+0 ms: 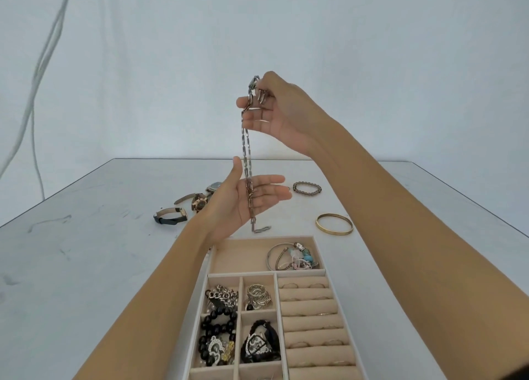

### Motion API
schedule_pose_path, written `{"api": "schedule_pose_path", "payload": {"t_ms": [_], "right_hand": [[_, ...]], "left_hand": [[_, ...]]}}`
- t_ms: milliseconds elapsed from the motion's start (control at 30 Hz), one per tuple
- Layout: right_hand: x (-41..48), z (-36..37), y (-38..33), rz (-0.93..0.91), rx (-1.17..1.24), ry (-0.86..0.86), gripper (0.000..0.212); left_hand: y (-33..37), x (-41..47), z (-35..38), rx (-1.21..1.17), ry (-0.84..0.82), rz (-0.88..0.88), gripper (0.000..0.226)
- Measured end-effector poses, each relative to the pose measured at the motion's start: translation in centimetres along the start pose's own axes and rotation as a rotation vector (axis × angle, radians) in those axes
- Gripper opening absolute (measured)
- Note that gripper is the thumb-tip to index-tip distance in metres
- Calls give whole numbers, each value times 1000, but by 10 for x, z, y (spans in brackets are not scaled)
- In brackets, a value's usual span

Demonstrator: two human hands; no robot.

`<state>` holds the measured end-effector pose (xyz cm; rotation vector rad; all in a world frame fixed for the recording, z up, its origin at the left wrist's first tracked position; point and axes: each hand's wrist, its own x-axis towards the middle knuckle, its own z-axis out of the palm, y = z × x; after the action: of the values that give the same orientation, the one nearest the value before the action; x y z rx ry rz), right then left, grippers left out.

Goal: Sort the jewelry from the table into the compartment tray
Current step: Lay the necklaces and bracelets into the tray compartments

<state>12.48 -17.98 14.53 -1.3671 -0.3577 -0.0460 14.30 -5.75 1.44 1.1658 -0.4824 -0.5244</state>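
The chain hangs with its long axis nearly vertical above the table, just beyond the far rim of the tray. It is doubled, two strands of long, narrow metal links side by side. The links are mostly silver-grey, with some coppery ones near the top and at the palm.

The right hand holds the top end, raised well above the table. Thumb and forefinger pinch the bunched links, while the other fingers lie out straight beside the strands. The left hand is lower, palm turned up and inward. Its fingers are straight and held together, the thumb up and apart, and the chain runs down across the palm without being gripped. The bottom end kinks sideways to the right at table level (whether it rests on the surface I cannot tell).

The tray is lined in beige, soft-looking fabric. Its wide far compartment holds thin metal bangles and a bracelet with turquoise beads. The small left compartments hold a chunky silver chain, glossy black beads and metal rings. The right side is padded rolls with slim rings tucked between them.

On the scuffed white table lie a plain gold bangle, a dark beaded bracelet, a black-strapped watch and a rose-gold watch.
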Motion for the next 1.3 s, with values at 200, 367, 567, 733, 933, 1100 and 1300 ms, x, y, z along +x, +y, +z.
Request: {"api": "schedule_pose_path", "payload": {"t_ms": [200, 367, 567, 733, 933, 1100, 1300], "right_hand": [[16, 17, -8, -66, -34, 13, 19], [31, 29, -9, -116, -147, 59, 11], [39, 34, -2, -147, -147, 92, 10], [35, 32, 9, -117, -139, 74, 10], [7, 26, 20, -53, -146, -104, 13], [-18, 14, 34, -2, -195, -119, 12], [-46, -2, 42, 47, -247, -124, 12]], "left_hand": [[3, -3, -1, -149, -20, -12, 84], [8, -7, 4, -312, 15, 5, 76], [15, -11, 9, -596, 55, 8, 59], [15, -12, 13, -769, 134, -12, 53], [13, -15, 11, -872, 262, -6, 64], [13, -19, 6, -943, 344, 45, 70], [16, -21, 9, -931, 361, 40, 84]]}}
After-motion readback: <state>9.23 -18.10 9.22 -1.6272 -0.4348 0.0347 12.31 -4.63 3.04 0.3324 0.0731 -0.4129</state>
